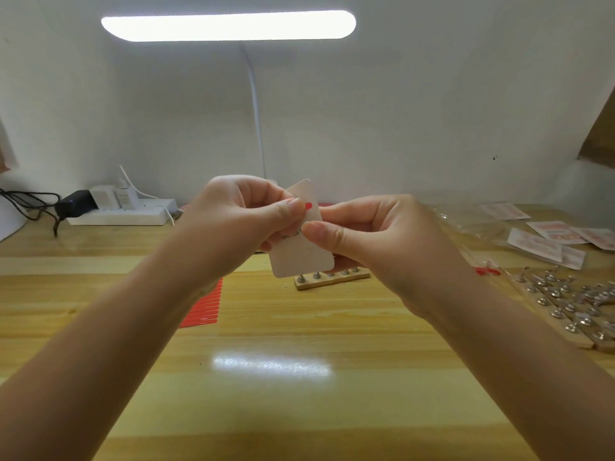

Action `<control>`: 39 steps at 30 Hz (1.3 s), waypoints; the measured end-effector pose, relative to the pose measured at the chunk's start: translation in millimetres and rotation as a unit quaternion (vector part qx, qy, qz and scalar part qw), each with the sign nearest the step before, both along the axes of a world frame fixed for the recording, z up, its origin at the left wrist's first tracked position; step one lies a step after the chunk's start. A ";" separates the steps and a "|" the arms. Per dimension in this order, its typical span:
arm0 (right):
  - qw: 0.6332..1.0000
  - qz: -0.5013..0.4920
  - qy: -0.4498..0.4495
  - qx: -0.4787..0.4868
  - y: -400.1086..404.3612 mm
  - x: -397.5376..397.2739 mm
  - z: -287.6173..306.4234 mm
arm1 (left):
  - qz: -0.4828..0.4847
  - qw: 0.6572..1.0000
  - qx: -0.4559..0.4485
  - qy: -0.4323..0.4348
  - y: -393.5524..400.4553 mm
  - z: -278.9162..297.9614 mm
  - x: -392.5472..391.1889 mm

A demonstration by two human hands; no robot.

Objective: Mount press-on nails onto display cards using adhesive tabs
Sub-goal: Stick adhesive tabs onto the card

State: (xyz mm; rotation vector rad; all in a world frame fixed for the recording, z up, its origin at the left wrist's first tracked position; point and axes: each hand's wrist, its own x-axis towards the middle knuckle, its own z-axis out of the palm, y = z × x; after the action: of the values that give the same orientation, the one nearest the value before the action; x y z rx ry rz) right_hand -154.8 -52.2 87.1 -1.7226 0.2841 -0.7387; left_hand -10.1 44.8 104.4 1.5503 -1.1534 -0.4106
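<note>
White wall (432,94) behind glossy wooden table (266,394); long lit lamp bar (228,25) overhead; power strip (123,212) far left.

near: bare surface (273,394) open across centre | left: red strip sheet (203,304) flat under left forearm | centre far: stud block (332,277) below hands | right: stud blocks (572,311), packets (549,241) crowd | far left: power strip (123,211)

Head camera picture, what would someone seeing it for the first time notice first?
First, the two hands at the centre, left hand and right hand, holding a white card up above the wooden table, with a small red piece at the left fingertips. Next, the bright lamp bar glowing across the top, and the red strips lying on the table under the left wrist.
</note>
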 end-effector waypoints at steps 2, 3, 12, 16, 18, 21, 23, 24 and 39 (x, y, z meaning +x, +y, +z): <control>1.000 0.000 0.000 -0.004 -0.3 -0.1 -0.3 | -0.001 1.000 0.008 -0.002 -0.2 -0.5 0.8; 1.000 0.000 -0.001 -0.003 -0.3 0.2 -0.6 | 0.000 1.000 0.010 -0.003 -0.3 -0.6 1.0; 1.000 -0.010 -0.017 -0.024 0.1 -0.2 -1.1 | 0.023 1.000 0.000 -0.021 -0.6 -1.6 0.1; 0.999 -0.002 -0.036 0.033 1.1 1.1 -2.6 | 0.038 0.998 -0.009 -0.043 0.2 -3.2 0.3; 0.997 -0.014 -0.040 0.059 2.4 2.2 -3.0 | 0.040 0.998 -0.004 -0.048 0.0 -4.2 -1.0; 0.997 -0.067 -0.028 0.006 2.4 4.4 -5.1 | 0.044 0.998 -0.002 -0.045 -1.7 -5.5 -3.8; 0.989 -0.117 -0.017 -0.086 2.0 5.0 -7.6 | 0.036 0.999 0.000 -0.034 -1.9 -4.7 -6.3; 0.982 -0.139 -0.016 -0.127 2.2 5.3 -8.6 | 0.029 0.999 0.002 -0.023 -1.6 -3.8 -7.6; 0.970 -0.203 -0.068 -0.116 -6.9 0.3 -2.6 | 0.015 0.986 -0.050 0.156 -2.3 -1.0 -10.8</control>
State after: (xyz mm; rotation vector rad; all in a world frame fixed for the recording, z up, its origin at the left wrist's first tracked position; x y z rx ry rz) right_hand -154.6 -59.1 84.5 -1.8431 0.4794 -1.2261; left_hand -20.9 42.6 103.4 1.3579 -0.8932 -0.5465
